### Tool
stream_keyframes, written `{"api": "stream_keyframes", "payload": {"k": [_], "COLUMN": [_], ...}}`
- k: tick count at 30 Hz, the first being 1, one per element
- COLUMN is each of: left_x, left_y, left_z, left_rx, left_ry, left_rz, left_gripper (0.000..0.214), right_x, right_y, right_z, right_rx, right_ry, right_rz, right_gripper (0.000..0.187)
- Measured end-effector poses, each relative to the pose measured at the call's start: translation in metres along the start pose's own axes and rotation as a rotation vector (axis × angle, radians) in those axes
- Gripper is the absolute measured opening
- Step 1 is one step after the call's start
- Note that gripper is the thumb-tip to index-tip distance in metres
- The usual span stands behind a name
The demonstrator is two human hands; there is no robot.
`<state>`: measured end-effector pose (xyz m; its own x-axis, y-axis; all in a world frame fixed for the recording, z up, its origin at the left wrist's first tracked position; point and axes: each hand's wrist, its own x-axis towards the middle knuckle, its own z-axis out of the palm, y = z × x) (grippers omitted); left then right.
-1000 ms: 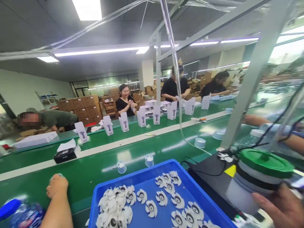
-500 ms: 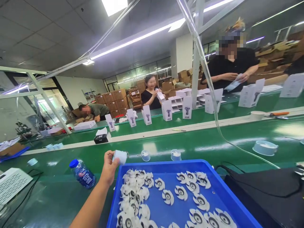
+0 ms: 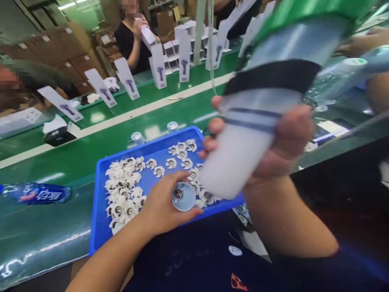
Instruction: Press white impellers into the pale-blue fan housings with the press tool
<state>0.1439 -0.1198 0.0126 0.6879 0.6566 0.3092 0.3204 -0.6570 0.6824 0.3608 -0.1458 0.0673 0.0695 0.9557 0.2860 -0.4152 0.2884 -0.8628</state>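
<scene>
My right hand [image 3: 273, 152] is wrapped round a tall translucent drinking bottle [image 3: 258, 117] with a black band and a green lid, raised and tilted close to the camera. My left hand [image 3: 165, 200] holds a small round clear housing [image 3: 183, 196] with a dark centre, over the near edge of a blue tray [image 3: 100, 227]. The tray carries several white fan impellers [image 3: 127, 190].
A green conveyor belt [image 3: 75, 154] runs behind the tray, with two small clear housings [image 3: 138, 138] on it. A water bottle [image 3: 38, 193] lies on its side at the left. White product boxes [image 3: 158, 65] stand across the belt, where other people work. A black surface [image 3: 349, 170] is at right.
The camera has tipped down. My left hand has brought the small housing from the belt to the tray's near edge. My right hand has lifted the green-lidded bottle up in front of me.
</scene>
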Motion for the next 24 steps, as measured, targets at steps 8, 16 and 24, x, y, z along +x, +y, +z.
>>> {"api": "stream_keyframes", "payload": {"k": [8,16,24], "left_x": [0.003,-0.004,-0.007], "left_y": [0.006,0.004,0.001], "left_z": [0.006,0.006,0.006], "left_rx": [-0.012,-0.099,-0.084], "left_ry": [0.143,0.122,0.112], "left_rz": [0.121,0.053,0.025], "left_gripper": [0.022,0.023,0.025], "right_x": [0.012,0.007,0.011], "right_y": [0.031,0.021,0.008], "right_z": [0.045,0.053,0.065], "right_rx": [0.218,0.007,-0.023], "right_ry": [-0.037,-0.007,0.062], "right_rz": [-0.150,-0.076,0.006], "right_gripper": [0.036,0.043,0.042]}}
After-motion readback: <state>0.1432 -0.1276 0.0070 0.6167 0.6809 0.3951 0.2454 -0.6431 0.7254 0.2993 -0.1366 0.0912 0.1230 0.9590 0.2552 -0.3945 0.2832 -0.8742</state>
